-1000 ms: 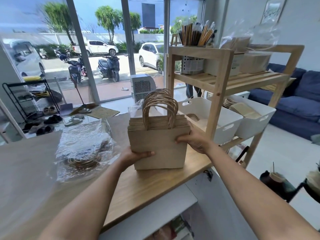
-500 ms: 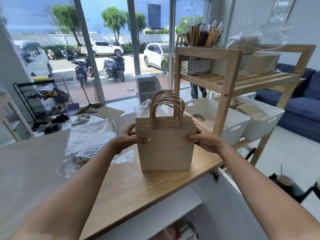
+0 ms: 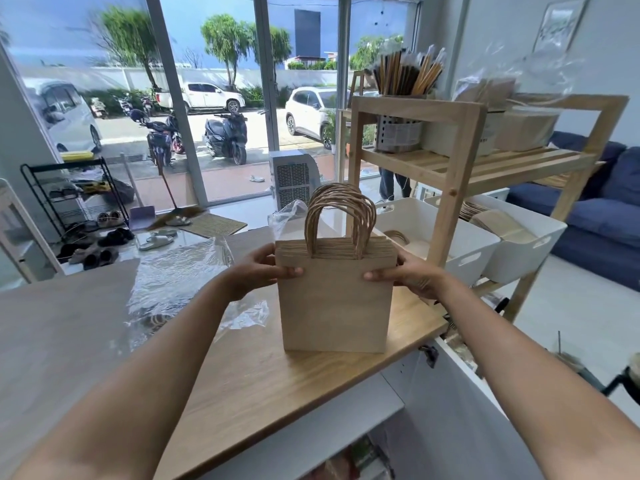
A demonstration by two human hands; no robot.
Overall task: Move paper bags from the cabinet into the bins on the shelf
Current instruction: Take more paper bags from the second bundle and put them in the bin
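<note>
A thick stack of brown paper bags (image 3: 334, 306) with twisted paper handles stands upright on the wooden counter (image 3: 263, 386). My left hand (image 3: 261, 270) grips the stack's upper left edge and my right hand (image 3: 410, 273) grips its upper right edge. Just behind and to the right, two white bins sit on the wooden shelf (image 3: 453, 168): the near bin (image 3: 460, 247) holds a few bags, and the far bin (image 3: 526, 247) holds a pile of flat brown bags.
Crumpled clear plastic wrap (image 3: 180, 271) lies on the counter left of the bags. The shelf's upper level carries a utensil holder (image 3: 398, 133) and wrapped packages. A blue sofa (image 3: 602, 216) stands at the right. An open cabinet door (image 3: 460, 372) hangs below the counter's right end.
Both hands slid from the lower sides of the stack up to its top corners. The stack stays upright on the counter.
</note>
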